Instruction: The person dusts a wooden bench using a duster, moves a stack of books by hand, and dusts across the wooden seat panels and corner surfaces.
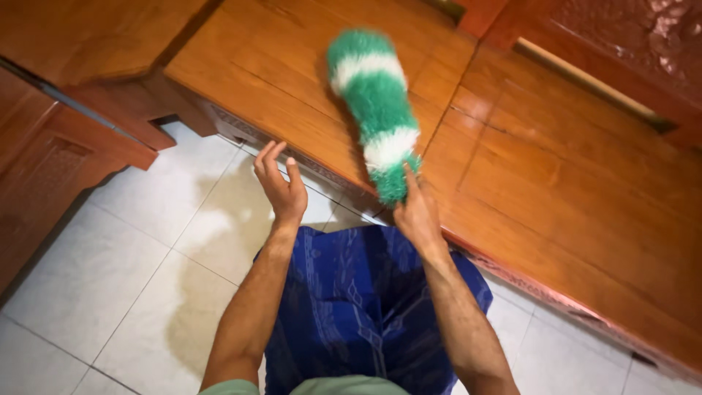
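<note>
Blue patterned cloth (365, 307) at bottom centre, one piece, over person's legs. Two bare hands above it. Right hand (417, 216) clenched round base of one green-and-white fluffy duster (374, 110), its head blurred over wooden table top (278, 80) at upper centre. Left hand (281, 186) released, fingers spread, holding nothing, just beside table edge. White tiled floor (110, 278) at lower left. One more wooden surface (570, 190) at right.

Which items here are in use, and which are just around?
In use:
- green-and-white fluffy duster, held in right hand
- wooden tabletop under the duster

Just around:
- left hand, open, holding nothing
- white tiled floor
- carved wooden furniture
</note>
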